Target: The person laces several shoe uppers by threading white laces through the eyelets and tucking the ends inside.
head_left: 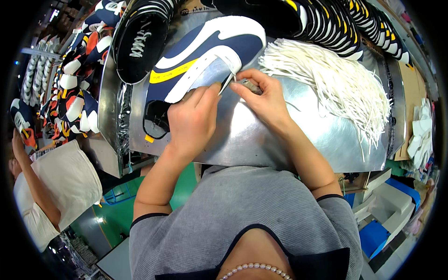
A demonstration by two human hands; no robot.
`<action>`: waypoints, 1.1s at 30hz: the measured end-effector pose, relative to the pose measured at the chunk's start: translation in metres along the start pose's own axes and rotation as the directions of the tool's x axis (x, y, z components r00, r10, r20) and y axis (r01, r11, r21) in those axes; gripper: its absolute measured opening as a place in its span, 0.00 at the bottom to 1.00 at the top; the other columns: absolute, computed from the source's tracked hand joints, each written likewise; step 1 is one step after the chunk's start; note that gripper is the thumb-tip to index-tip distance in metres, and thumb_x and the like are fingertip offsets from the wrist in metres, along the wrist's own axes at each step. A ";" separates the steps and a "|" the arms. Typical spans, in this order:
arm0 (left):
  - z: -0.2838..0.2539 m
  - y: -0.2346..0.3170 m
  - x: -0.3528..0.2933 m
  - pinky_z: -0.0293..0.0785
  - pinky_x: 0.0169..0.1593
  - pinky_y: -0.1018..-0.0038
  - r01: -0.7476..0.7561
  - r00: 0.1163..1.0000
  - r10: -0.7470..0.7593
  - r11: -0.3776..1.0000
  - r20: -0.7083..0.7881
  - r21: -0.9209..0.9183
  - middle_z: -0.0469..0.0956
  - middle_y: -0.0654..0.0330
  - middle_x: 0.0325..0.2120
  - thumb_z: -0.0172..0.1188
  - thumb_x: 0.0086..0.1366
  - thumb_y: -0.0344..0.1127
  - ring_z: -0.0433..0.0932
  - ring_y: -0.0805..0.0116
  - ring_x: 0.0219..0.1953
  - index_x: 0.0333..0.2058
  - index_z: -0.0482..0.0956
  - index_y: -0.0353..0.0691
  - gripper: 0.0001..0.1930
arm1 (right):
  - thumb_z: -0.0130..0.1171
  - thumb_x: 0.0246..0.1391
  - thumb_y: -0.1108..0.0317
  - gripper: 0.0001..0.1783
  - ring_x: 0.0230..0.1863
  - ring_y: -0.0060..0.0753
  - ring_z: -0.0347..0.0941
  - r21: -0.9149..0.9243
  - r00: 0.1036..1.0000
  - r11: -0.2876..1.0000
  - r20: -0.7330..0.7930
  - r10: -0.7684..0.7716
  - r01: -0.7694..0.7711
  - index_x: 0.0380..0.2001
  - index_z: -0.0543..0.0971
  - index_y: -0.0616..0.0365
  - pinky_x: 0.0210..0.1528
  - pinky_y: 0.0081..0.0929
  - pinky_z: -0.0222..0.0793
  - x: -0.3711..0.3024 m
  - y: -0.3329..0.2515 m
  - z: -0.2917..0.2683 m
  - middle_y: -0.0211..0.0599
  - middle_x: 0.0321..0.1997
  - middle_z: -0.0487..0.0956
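Note:
A flat shoe upper (235,43) in navy and white with a yellow stripe lies on the metal worktop (238,140). My left hand (193,116) is closed on the near edge of the upper, beside its white strip with eyelet holes. Just right of it, my right hand (266,95) pinches a thin white shoelace (234,78) at the end of that strip, thumb and forefinger together. A small greyish object (252,87) shows inside the curled right fingers; its kind is unclear. To the right spreads a thick bundle of white laces (322,74).
Rows of stacked shoe uppers (326,28) line the back right. A black upper with white lacing (140,46) stands at the back left. More uppers (74,93) hang in a pile farther left, near a co-worker in a cream garment (65,182). White pieces (421,128) lie at the far right.

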State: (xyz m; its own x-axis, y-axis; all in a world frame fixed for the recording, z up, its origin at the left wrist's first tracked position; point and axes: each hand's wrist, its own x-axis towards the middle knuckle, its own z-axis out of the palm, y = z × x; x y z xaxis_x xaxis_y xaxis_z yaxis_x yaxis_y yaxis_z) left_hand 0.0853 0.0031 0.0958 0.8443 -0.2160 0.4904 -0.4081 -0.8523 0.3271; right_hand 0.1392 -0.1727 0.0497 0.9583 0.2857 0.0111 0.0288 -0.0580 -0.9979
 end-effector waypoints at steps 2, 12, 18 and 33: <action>-0.004 -0.001 0.006 0.76 0.31 0.72 -0.069 0.997 0.070 0.997 -0.035 0.025 0.82 0.53 0.30 0.65 0.60 0.23 0.82 0.60 0.27 0.41 0.81 0.34 0.10 | 0.68 0.52 0.67 0.10 0.26 0.16 0.70 0.049 1.000 0.999 0.015 -0.025 0.024 0.35 0.81 0.60 0.31 0.19 0.67 0.003 -0.005 -0.004 0.31 0.24 0.79; -0.045 -0.038 0.024 0.72 0.48 0.77 0.294 0.906 -0.347 0.928 -0.244 -0.228 0.82 0.61 0.38 0.67 0.64 0.30 0.77 0.75 0.40 0.45 0.81 0.33 0.12 | 0.62 0.56 0.64 0.06 0.32 0.44 0.77 -0.628 0.969 0.757 0.244 -0.031 0.182 0.31 0.79 0.54 0.33 0.39 0.71 -0.099 0.000 -0.067 0.36 0.30 0.77; -0.053 -0.031 0.058 0.71 0.46 0.83 0.187 0.877 -0.330 0.904 -0.348 -0.386 0.82 0.61 0.38 0.66 0.65 0.30 0.77 0.78 0.39 0.45 0.82 0.34 0.11 | 0.64 0.55 0.63 0.09 0.28 0.41 0.75 -0.580 0.979 0.809 0.097 0.182 -0.093 0.29 0.79 0.57 0.31 0.36 0.69 -0.167 -0.011 -0.097 0.36 0.28 0.77; 0.015 -0.009 -0.008 0.73 0.46 0.68 -0.155 0.987 0.151 0.986 -0.055 -0.068 0.80 0.53 0.43 0.63 0.60 0.27 0.78 0.59 0.43 0.46 0.80 0.35 0.14 | 0.67 0.57 0.61 0.10 0.17 0.06 0.61 0.105 0.994 0.993 0.103 0.049 -0.060 0.33 0.85 0.56 0.16 0.12 0.50 -0.022 -0.056 -0.069 0.21 0.20 0.76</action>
State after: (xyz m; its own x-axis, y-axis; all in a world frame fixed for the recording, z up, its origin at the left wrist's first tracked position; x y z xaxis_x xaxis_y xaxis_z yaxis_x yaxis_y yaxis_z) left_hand 0.0868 0.0051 0.0768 0.7524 -0.3157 0.5781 -0.5565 -0.7743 0.3014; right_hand 0.1359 -0.2422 0.1099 0.9243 0.3792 -0.0443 -0.0585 0.0259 -0.9980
